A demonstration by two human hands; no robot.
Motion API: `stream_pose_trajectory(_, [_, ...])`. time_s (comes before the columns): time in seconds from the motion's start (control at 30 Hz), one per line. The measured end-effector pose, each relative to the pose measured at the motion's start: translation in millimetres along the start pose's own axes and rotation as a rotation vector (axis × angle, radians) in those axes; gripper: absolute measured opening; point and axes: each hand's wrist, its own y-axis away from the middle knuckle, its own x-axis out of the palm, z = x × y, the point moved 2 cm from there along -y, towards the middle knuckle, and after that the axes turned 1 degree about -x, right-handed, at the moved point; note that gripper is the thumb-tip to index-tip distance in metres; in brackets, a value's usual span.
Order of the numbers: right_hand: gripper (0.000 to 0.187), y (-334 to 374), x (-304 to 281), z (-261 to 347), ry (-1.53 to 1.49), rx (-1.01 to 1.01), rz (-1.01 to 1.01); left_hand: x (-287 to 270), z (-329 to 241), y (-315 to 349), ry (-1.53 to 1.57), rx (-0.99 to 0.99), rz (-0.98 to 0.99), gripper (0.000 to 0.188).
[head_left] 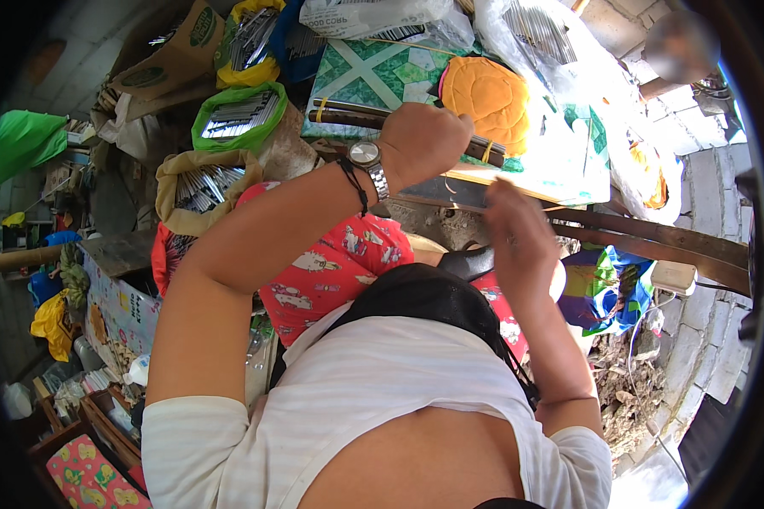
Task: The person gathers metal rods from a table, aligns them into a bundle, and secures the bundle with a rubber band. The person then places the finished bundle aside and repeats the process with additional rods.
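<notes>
My left hand (424,142), below a wristwatch and a dark cord bracelet, is closed over the middle of a bundle of dark sticks (345,118). Yellow bands tie the bundle near both ends, and my curled fingers are hidden beneath the hand. The bundle lies across a green-and-white patterned board (369,81). Just to the right and nearer my body, my right hand (522,233) is raised off the board's front edge. Blur and shadow hide its fingers' grip. Beyond the bundle rests a round orange quilted pad (486,102).
Open bags of thin metal rods stand left: green (246,119), tan (204,193) and yellow (250,38). A cardboard box (165,55) sits behind them. Clear plastic holding more rods (539,34) lies at the far right. Long wooden poles (654,239) extend rightward above a colourful bag (604,288).
</notes>
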Motion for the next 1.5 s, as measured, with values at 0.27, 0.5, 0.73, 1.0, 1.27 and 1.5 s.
stream_pose_trajectory(0.27, [0.042, -22, 8, -35, 0.103, -0.016, -0.087, -9, -19, 6, 0.048, 0.039, 0.052, 0.010])
stream_pose_trajectory(0.5, [0.028, -21, 7, -42, -0.020, -0.020, -0.042, -7, -18, 10, 0.087, 0.071, 0.048, 0.008])
stream_pose_trajectory(0.73, [0.031, -18, 9, -44, -0.035, -0.010, -0.011, -5, -18, 14, 0.088, 0.069, 0.025, 0.007])
stream_pose_trajectory(1.0, [0.032, -12, 13, -52, -0.372, 0.364, -0.152, 3, -4, 5, 0.237, -0.193, -0.041, 0.021])
stream_pose_trajectory(1.27, [0.027, 5, 34, -36, -0.780, 0.776, 0.517, 11, 21, -3, 1.559, -1.020, 0.696, 0.031])
stream_pose_trajectory(1.5, [0.059, 28, 70, 3, -1.050, 0.939, 0.640, 7, 17, -1, 1.906, -1.147, 0.719, 0.024])
